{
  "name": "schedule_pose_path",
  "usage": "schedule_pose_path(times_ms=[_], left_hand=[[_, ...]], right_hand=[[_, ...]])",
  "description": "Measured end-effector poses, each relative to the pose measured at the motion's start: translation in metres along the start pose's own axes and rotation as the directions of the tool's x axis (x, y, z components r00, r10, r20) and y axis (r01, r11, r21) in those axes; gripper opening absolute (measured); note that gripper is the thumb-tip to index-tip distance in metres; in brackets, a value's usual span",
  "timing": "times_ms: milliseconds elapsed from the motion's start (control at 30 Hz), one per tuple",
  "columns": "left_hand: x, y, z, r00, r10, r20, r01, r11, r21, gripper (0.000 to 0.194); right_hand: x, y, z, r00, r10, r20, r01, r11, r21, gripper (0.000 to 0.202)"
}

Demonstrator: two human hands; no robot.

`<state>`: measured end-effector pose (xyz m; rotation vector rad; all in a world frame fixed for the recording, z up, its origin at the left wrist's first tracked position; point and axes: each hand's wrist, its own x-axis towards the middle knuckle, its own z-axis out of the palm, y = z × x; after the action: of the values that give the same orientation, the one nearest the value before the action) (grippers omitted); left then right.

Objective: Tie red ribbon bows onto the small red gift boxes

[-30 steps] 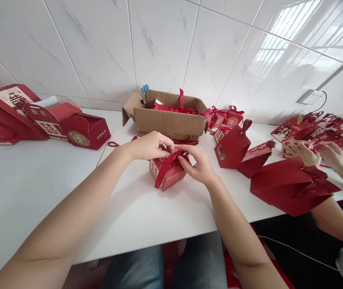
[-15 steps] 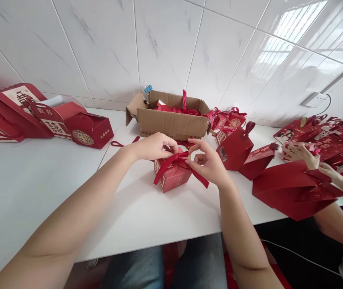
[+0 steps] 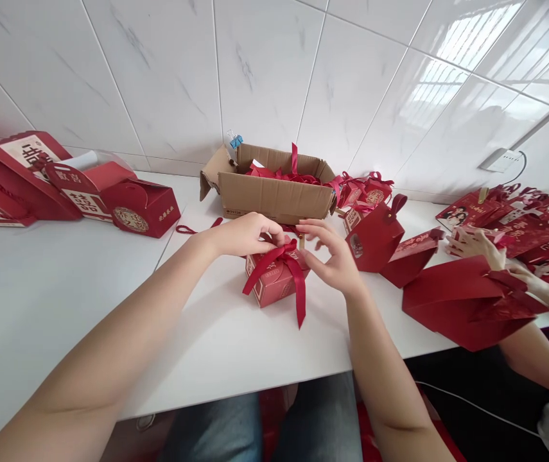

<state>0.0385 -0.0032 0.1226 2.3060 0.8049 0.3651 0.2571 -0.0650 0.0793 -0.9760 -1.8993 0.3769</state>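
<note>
A small red gift box (image 3: 277, 289) with cream print stands on the white table in front of me. Red ribbon (image 3: 298, 282) is tied over its top, and two loose tails hang down the near side. My left hand (image 3: 252, 234) pinches the ribbon by the knot, thumb and forefinger closed at the box's top left. At the right of the box is my right hand (image 3: 329, 256), its fingers spread apart and holding nothing, the thumb close to the box's top edge. A thin gold tag (image 3: 302, 242) shows between the hands.
Behind stands an open cardboard box (image 3: 277, 197) with red ribbon inside. Larger red boxes (image 3: 146, 208) sit at the left. Folded red boxes (image 3: 377, 237) lie at the right, near a co-worker's hands (image 3: 481, 247) and a big red box (image 3: 461, 301).
My right hand has let go of the right ribbon tail and opened. That tail has swung from pointing right to hanging down the front. The left hand stays in place.
</note>
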Motion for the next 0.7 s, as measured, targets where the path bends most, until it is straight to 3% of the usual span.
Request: schedule_pose_path(times_ms=[100,300,500,700], left_hand=[[0.001,-0.001,0.0,1.0,0.013,0.001,-0.013,1.0,0.014,0.02],[-0.002,0.003,-0.002,0.999,-0.016,-0.039,0.02,0.995,0.096,0.018],[-0.006,0.011,-0.007,0.997,-0.018,-0.075,0.037,0.964,0.264,0.02],[-0.007,0.012,-0.004,0.99,0.087,-0.108,-0.05,0.951,0.306,0.013]], right_hand=[[0.001,0.002,0.015,0.99,-0.122,0.066,0.124,0.992,-0.025,0.036],[0.0,0.002,0.022,0.994,-0.106,0.008,0.106,0.991,-0.078,0.019],[0.001,0.003,0.018,0.982,-0.185,0.034,0.187,0.98,-0.072,0.032],[0.0,0.006,0.018,0.973,-0.223,0.057,0.226,0.972,-0.067,0.039]])
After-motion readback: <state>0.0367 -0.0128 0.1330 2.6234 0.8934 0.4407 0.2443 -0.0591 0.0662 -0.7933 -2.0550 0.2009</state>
